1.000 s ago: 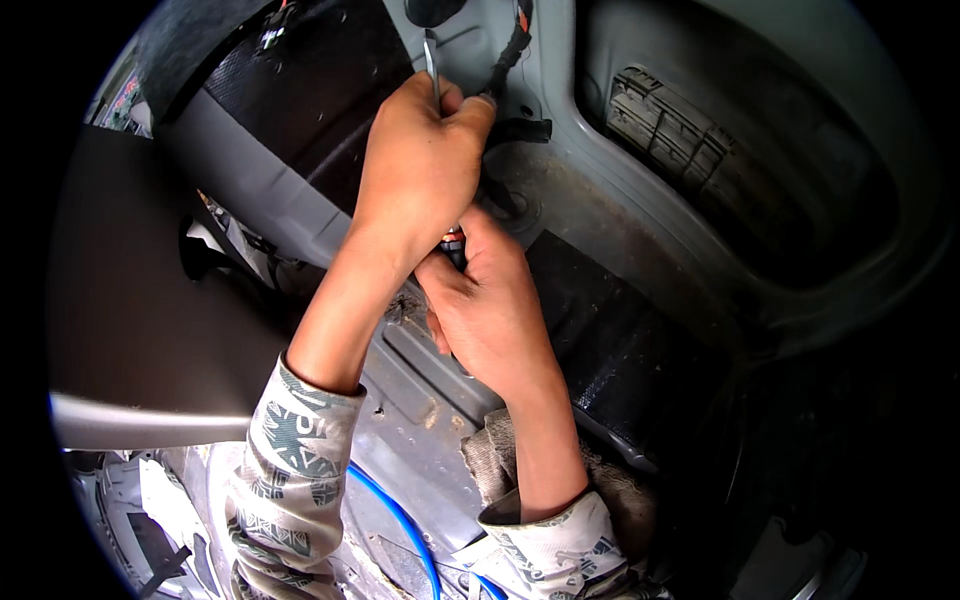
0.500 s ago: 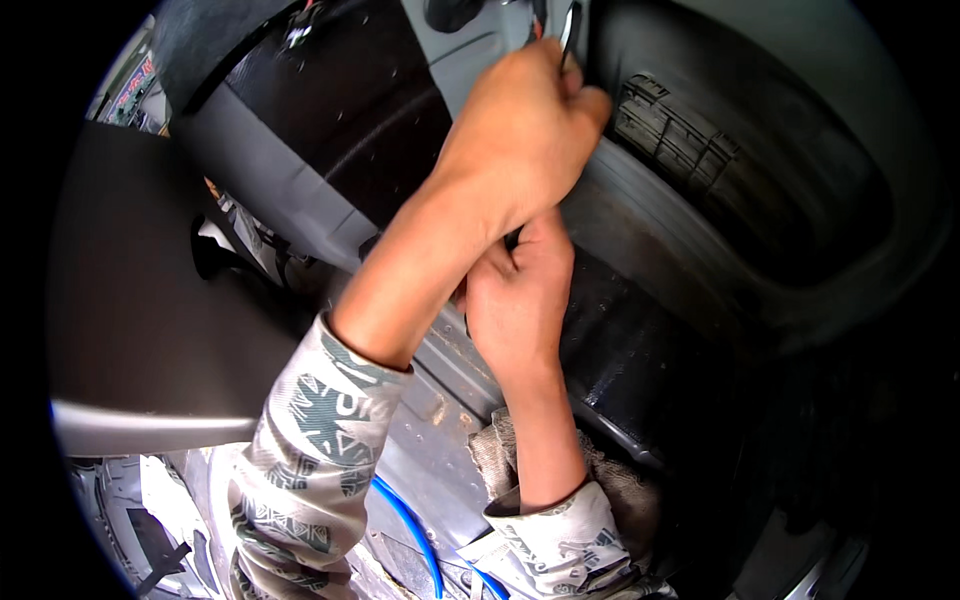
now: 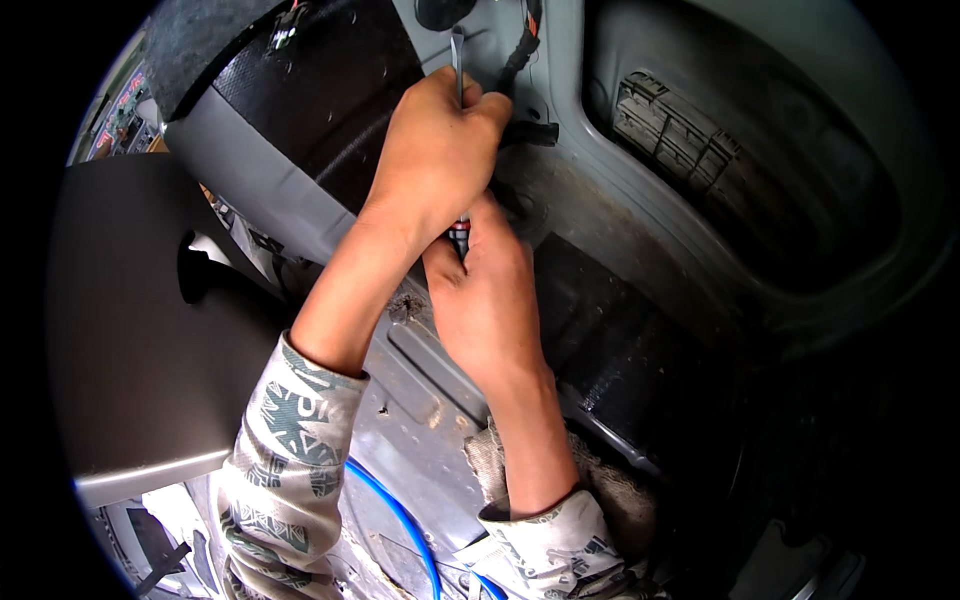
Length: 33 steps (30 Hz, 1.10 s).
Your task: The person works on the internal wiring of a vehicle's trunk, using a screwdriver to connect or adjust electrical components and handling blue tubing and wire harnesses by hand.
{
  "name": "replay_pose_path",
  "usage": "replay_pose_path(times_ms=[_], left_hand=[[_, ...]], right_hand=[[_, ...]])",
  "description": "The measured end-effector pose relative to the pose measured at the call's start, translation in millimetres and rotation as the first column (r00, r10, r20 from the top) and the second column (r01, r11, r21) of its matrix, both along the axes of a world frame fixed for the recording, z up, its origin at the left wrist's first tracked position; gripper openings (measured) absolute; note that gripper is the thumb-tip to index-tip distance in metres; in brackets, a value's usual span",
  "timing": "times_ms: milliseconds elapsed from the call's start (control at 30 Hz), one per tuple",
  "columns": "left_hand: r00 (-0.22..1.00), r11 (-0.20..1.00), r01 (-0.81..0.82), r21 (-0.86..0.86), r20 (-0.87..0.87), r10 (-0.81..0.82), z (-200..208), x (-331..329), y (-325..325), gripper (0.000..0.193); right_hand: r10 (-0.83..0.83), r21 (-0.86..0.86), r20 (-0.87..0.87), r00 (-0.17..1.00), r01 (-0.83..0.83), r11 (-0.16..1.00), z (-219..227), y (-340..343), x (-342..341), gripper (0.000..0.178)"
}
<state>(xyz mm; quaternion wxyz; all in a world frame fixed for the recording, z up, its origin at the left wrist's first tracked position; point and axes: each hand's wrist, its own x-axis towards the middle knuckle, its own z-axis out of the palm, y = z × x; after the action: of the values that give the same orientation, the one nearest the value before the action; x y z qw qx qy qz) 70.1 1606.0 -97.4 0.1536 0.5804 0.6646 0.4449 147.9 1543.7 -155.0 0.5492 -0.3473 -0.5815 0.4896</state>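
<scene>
A screwdriver (image 3: 458, 55) with a flat metal tip points toward the top of the view. My left hand (image 3: 440, 145) is closed round its shaft, and the tip sticks out above the fingers. Just below, my right hand (image 3: 487, 290) wraps the dark handle, of which only a short piece with a reddish band shows between the two hands. Past the tip sits a round black part (image 3: 443, 12) on the grey metal panel. A wiring harness (image 3: 522, 55) with orange and black wrapping hangs to the right of my left fingers, apart from the tip.
A large dark panel (image 3: 150, 330) with a handle opening stands at the left. Grey bodywork with a deep recess (image 3: 740, 150) and a slatted vent (image 3: 675, 130) lies to the right. Below are a blue hose (image 3: 395, 510) and a brown cloth (image 3: 625, 480) beside my right wrist.
Both hands have moved left and slightly down in the view with the screwdriver. Its tip and the wiring harness show more plainly now.
</scene>
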Motion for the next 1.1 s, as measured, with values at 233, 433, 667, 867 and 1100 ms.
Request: replay_pose_path(times_ms=[233, 433, 667, 867, 1100], left_hand=[[0.999, 0.999, -0.023, -0.023, -0.030, 0.022, 5, 8, 1, 0.024], [0.981, 0.990, 0.067, 0.123, -0.191, -0.042, 34, 36, -4, 0.025], [0.997, 0.998, -0.032, -0.056, -0.070, 0.028, 16, 24, 2, 0.022], [0.994, 0.999, -0.028, -0.025, -0.108, 0.025, 15, 26, 10, 0.025], [0.976, 0.998, -0.022, 0.065, -0.213, 0.036, 28, 5, 27, 0.027]], right_hand=[[0.023, -0.001, -0.036, 0.999, -0.023, 1.000, -3, 4, 5, 0.039], [0.028, -0.115, -0.186, 0.982, -0.050, 0.992, -5, 3, 4, 0.038], [0.115, -0.174, -0.062, 0.991, -0.124, 0.977, 1, 10, 16, 0.035], [0.036, -0.022, -0.048, 0.998, -0.037, 0.999, 1, 16, 19, 0.031], [0.092, -0.074, -0.152, 0.984, -0.104, 0.992, 3, 37, -10, 0.031]])
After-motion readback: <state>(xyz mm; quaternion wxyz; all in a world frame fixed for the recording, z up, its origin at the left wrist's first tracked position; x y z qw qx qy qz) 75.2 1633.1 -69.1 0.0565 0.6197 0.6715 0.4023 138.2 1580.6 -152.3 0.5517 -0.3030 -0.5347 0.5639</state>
